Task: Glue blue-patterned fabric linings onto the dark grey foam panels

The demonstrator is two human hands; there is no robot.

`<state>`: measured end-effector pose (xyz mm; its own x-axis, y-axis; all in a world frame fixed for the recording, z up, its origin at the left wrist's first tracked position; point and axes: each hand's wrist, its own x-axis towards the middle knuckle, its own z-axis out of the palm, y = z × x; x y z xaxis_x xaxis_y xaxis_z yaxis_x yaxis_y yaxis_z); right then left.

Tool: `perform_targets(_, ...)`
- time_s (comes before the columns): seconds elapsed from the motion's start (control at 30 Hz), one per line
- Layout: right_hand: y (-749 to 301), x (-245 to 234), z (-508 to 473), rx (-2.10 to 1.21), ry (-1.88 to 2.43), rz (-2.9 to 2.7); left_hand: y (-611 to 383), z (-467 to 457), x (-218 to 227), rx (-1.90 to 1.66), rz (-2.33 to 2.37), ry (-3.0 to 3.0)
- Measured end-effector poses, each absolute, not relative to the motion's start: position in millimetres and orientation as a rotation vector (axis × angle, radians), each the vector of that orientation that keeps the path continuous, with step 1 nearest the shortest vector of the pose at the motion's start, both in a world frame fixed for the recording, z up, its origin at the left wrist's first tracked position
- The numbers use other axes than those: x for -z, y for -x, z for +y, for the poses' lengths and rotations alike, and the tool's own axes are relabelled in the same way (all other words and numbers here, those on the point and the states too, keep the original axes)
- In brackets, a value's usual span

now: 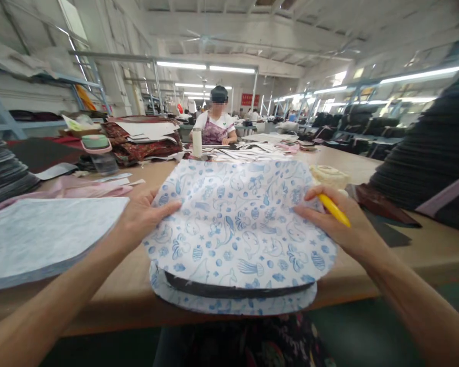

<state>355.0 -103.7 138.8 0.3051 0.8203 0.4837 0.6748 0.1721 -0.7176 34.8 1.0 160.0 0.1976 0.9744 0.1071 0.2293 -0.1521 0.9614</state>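
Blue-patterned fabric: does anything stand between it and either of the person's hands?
Nothing visible: the left hand touches the left side of the blue-patterned fabric, the right hand its right. The yellow tool held in the right hand doesn't separate them.

brown table (436,255) | left: pale sheets (57,234) | right: tall dark stack (436,137)

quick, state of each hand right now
Left hand: closed, holding the left edge of the sea-creature-print fabric.
Right hand: closed, holding the fabric's right edge plus a yellow pen-like tool.
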Motion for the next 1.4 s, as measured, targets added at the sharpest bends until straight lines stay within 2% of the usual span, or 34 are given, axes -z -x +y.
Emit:
perform_targets(0.13, -368, -101, -90, -0.281, 1.671, -1.438, -41, 15, -123, -0.922, 1.272, -1.496)
perform_targets(0.23, -373, -88, -87, -0.377, 1.713, -1.435, -41, 16, -116, -0.855, 1.280, -1.518)
perform_targets(0.43, -378, -93, -95, -0.422, 1.731, -1.430, -37, 10, -126, -0.732, 1.342, -1.563)
perform_targets(0.73, -372, -82, -94, -0.356, 1.825, -1.436, -27, 22, -93, -0.708, 1.216, -1.664)
perform_targets(0.97, -377, -82, -95, -0.433, 1.802, -1.491, -16, 8, -93, -0.639, 1.143, -1.709)
perform_targets(1.4, -376, -80, -94, -0.356, 1.854, -1.502, -9, 2, -90, -0.603, 1.119, -1.765)
